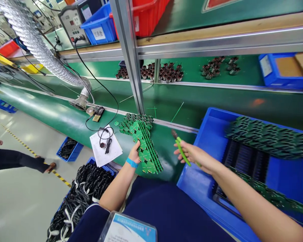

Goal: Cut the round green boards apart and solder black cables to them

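Note:
My left hand point(135, 153), a blue band at its wrist, is closed on a stack of green circuit boards point(147, 149) made of joined round pieces. Farther right, my right hand point(190, 153) grips green-handled cutting pliers point(182, 152), their dark jaws pointing up and away from me. The pliers are apart from the boards. Just beyond the held stack, a pile of small round circuit boards point(127, 124) lies on the green bench. One loose round board point(116, 123) sits left of that pile.
A blue bin point(204, 134) at right holds more board panels point(267, 137). Black cables point(86, 191) fill a bin at lower left. A cable lies on white paper point(116, 148). A metal post point(131, 67) rises behind the boards. At far left, another person's leg point(15, 161) shows.

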The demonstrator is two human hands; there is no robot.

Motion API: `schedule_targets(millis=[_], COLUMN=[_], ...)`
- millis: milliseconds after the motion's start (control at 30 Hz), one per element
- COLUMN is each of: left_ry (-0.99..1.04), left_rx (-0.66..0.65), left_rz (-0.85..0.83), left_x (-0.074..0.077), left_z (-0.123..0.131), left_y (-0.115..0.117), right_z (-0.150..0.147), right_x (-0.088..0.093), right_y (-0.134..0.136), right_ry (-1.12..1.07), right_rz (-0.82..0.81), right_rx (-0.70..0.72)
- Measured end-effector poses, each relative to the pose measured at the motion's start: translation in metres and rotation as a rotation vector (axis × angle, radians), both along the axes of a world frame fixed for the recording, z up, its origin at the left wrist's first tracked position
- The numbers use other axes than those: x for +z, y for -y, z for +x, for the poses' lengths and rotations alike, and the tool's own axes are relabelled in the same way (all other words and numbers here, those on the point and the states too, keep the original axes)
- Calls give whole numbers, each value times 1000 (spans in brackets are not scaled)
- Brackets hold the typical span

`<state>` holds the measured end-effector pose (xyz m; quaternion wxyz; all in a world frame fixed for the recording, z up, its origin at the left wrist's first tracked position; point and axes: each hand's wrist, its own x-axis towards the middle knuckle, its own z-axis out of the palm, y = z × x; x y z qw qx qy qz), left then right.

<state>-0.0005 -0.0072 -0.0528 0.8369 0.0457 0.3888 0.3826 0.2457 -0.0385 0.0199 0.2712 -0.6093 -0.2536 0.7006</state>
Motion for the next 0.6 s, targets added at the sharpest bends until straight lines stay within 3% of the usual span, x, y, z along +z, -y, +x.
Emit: schedule_targets(millis=[100, 167, 400, 600], left_ry=[-26, -43, -104, -190], left_rx=[-1, -5, 23, 57], left_rz=[-3, 0, 50, 131], left_x=[5, 9, 26, 27], left_z=[1, 2, 7, 5], left_y=[0, 0, 2, 2], right_z=[-18, -24, -25, -27], right_x=[16, 26, 36, 36], right_y=[37, 49, 49, 49], right_ry=[155, 261, 368, 394], right_rz=[244, 326, 350, 360], right_rx=[381, 519, 568, 579])
